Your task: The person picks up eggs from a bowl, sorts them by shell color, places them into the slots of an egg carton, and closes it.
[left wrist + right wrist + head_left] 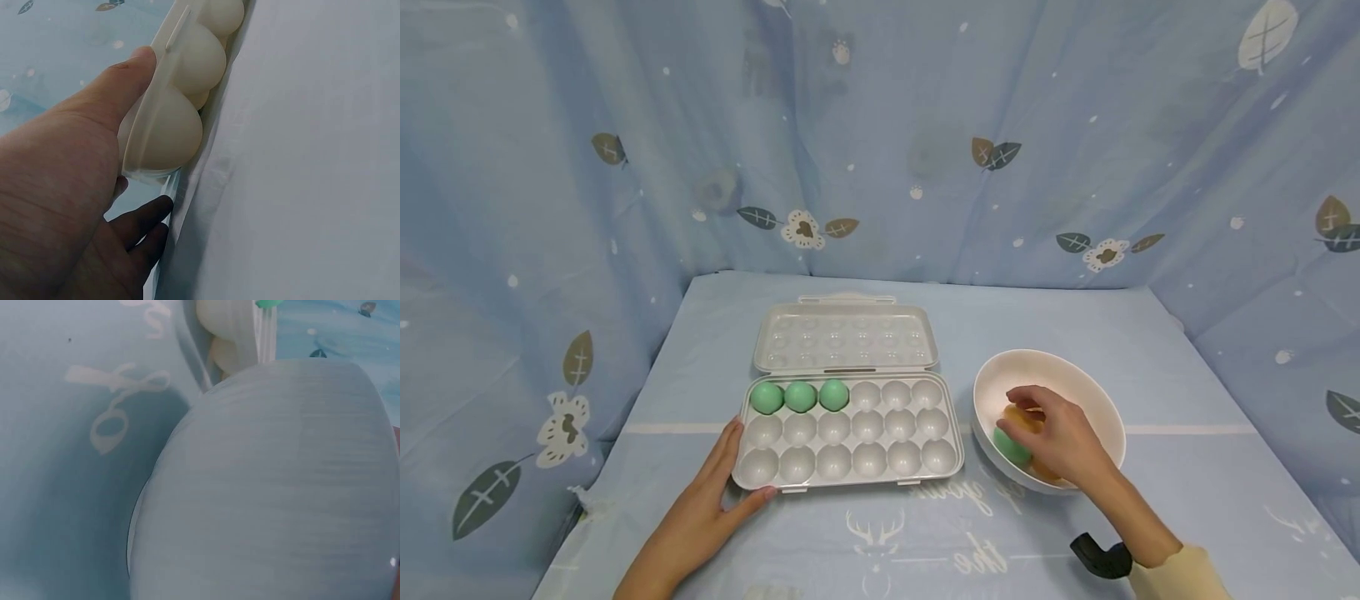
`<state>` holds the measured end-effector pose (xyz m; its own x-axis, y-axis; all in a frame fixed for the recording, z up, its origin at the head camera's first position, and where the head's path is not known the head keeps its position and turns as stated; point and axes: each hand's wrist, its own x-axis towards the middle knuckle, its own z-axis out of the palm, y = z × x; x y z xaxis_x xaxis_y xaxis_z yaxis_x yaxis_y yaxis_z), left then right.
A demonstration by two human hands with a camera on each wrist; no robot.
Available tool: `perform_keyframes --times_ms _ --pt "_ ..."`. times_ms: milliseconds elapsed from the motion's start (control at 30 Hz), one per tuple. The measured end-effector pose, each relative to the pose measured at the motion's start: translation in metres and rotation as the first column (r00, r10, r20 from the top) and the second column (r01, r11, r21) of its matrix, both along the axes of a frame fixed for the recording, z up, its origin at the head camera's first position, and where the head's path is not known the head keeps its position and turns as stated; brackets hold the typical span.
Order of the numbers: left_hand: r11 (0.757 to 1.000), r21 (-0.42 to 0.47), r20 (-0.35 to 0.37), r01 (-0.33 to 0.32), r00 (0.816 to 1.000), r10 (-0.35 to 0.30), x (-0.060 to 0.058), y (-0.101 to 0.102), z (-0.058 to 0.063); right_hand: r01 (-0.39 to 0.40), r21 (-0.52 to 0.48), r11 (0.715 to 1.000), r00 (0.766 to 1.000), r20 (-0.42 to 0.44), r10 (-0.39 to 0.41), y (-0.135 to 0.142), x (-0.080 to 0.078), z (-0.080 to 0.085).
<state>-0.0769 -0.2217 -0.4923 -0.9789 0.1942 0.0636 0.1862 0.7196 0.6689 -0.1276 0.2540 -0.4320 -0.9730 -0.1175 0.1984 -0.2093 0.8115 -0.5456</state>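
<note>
1. So, L hand is at egg tray, left: fingers nearly straight along its left side, thumb at near edge.
2. R hand is in bowl, right, back up, thumb & fingers bent, parted by yellow ball; can't tell if gripped.
3. 3 green balls: tray's far row, left end.

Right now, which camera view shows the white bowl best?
The head view: it shows the white bowl from above, rim and inside, partly behind the right hand. The right wrist view shows mainly its outside; the left wrist view, none.
</note>
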Motion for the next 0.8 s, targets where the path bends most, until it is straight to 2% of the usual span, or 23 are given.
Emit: perform_keyframes --times_ms 300,567,800 --pt "1.0 -0.005 -0.003 -0.005 1.0 0.005 0.0 0.001 0.0 0.007 0.08 0.997 0.996 0.089 -0.014 0.005 0.01 0.005" --pt "1.0 -0.013 -0.009 -0.006 1.0 0.006 0.0 0.001 0.001 -0.015 0.112 0.994 0.971 0.239 -0.012 0.005 0.011 0.006" --pt "1.0 -0.016 -0.004 -0.006 1.0 0.006 0.0 0.001 0.002 -0.04 0.096 0.995 0.966 0.257 0.014 0.0 0.009 0.004"
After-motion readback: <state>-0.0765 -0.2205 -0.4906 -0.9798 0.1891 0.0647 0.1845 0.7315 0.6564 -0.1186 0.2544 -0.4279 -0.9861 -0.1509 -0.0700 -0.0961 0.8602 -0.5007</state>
